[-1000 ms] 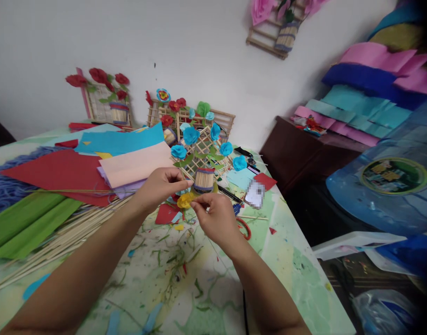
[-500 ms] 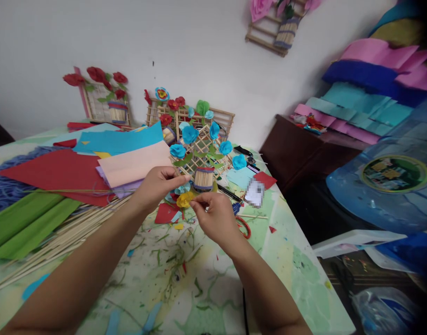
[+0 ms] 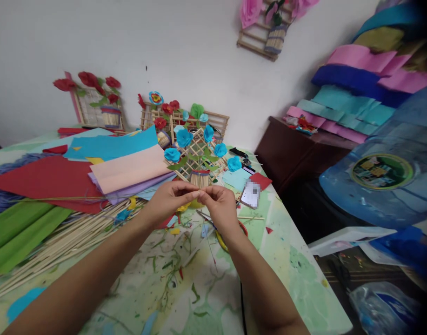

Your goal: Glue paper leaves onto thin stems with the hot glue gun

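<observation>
My left hand (image 3: pixel 170 200) and my right hand (image 3: pixel 218 207) meet fingertip to fingertip above the table, both pinched shut. Between and under them shows a bit of a small yellow paper flower (image 3: pixel 194 204); a thin stick hangs down below my right hand. Just behind my hands lies a bamboo lattice frame with blue paper flowers (image 3: pixel 196 151) and a small stick-bundle pot (image 3: pixel 200 179).
Sheets of red, blue, pink and green paper (image 3: pixel 95 163) and a pile of bamboo sticks (image 3: pixel 60 242) cover the left of the table (image 3: pixel 286 279). A phone (image 3: pixel 250 194) and red-handled scissors (image 3: pixel 243 229) lie to the right. More flower frames lean on the wall (image 3: pixel 95 104). A dark cabinet (image 3: pixel 297 149) stands right.
My two hands have come together, fingertips now touching over the yellow flower, which is mostly hidden. The view shifted slightly right and down.
</observation>
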The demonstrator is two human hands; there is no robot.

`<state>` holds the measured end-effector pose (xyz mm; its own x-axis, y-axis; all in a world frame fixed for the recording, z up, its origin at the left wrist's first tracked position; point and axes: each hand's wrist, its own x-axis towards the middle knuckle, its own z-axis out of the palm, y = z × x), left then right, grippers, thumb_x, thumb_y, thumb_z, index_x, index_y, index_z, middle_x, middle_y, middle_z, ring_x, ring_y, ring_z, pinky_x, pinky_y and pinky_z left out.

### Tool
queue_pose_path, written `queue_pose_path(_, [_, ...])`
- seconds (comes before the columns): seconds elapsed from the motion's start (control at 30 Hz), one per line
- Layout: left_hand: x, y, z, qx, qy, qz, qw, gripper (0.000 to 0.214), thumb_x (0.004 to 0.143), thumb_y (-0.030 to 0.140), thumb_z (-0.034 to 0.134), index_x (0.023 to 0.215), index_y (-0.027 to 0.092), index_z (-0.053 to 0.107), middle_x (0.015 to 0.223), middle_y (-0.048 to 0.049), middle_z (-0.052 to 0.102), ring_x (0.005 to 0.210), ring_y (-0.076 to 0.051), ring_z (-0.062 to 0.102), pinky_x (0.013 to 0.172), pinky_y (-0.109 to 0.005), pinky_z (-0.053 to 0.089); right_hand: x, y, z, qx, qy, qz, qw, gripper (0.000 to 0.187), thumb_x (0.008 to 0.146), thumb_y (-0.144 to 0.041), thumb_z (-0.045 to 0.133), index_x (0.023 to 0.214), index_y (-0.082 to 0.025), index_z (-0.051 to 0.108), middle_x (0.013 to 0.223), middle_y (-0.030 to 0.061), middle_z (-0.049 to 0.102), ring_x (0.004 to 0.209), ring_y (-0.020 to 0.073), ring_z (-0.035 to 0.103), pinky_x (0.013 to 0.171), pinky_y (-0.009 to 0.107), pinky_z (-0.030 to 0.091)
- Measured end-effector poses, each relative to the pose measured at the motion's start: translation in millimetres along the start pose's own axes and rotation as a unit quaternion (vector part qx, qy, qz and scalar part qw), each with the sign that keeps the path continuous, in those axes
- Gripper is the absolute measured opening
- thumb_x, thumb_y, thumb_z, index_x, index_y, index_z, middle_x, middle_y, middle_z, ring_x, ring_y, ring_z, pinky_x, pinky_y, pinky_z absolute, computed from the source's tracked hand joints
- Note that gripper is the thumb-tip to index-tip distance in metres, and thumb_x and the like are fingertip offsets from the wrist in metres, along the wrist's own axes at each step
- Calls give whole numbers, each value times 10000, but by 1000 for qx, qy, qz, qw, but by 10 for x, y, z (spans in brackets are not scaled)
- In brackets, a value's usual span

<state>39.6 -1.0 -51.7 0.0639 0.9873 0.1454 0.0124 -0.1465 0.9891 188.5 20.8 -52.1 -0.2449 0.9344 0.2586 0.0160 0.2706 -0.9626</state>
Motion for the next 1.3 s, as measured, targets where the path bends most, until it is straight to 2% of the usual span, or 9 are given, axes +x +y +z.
queue_pose_path(0.17, [16,-43,3,-54,53,5,997,172,661,313,779,764,179,751,726,-15,696,669,-118,597,617,-204,449,2,19,15,-4,-6,5,1000,169,727,-274,611,627,-141,640,561,0,590,512,108,491,524,230,386])
queue_pose_path(0.63, [15,-32,30,-139,89,-44,985,199,548,252,831,661,139,713,624,-3,658,564,-111,579,545,-220,430,-5,-9,29,-41,-28,19,999,193,730,-284,588,627,-136,658,540,-8,585,483,94,471,484,207,351])
queue_pose_path(0.87, [17,-32,45,-99,74,-41,991,239,601,306,793,687,131,655,603,10,618,527,-102,533,508,-213,394,-9,-25,28,-76,-34,11,997,228,750,-299,569,616,-135,653,513,-21,550,454,81,427,448,198,309])
queue_pose_path(0.97, [24,-29,32,-81,83,-35,993,276,631,356,770,698,132,623,594,26,579,514,-88,493,496,-204,373,-19,-42,13,-117,-55,-7,992,204,762,-274,567,669,-135,684,554,-8,598,493,99,486,474,205,342])
queue_pose_path(1.07, [40,-33,-1,-49,102,-18,993,313,646,401,750,720,130,610,618,30,556,533,-86,472,508,-203,373,-12,-51,-37,-147,-73,-36,986,175,767,-244,579,788,-144,720,694,26,689,615,138,587,573,231,426])
queue_pose_path(1.17, [42,-60,-14,11,77,-22,997,332,677,438,712,758,131,613,641,17,564,553,-105,478,514,-215,377,24,-46,-119,-180,-14,-81,980,192,783,-205,559,863,-163,729,840,52,721,750,165,624,705,271,465])
queue_pose_path(1.23, [24,-85,6,56,43,-21,997,326,718,458,666,749,138,609,632,16,550,552,-112,467,502,-218,360,52,-41,-171,-191,16,-89,977,198,786,-193,550,867,-172,730,853,53,720,764,167,625,723,277,468])
queue_pose_path(1.3, [-2,-103,39,94,9,-13,995,312,751,457,628,724,148,600,621,21,523,553,-114,449,494,-218,345,70,-41,-202,-187,17,-83,979,186,790,-211,558,849,-173,730,821,48,716,741,165,623,703,272,469])
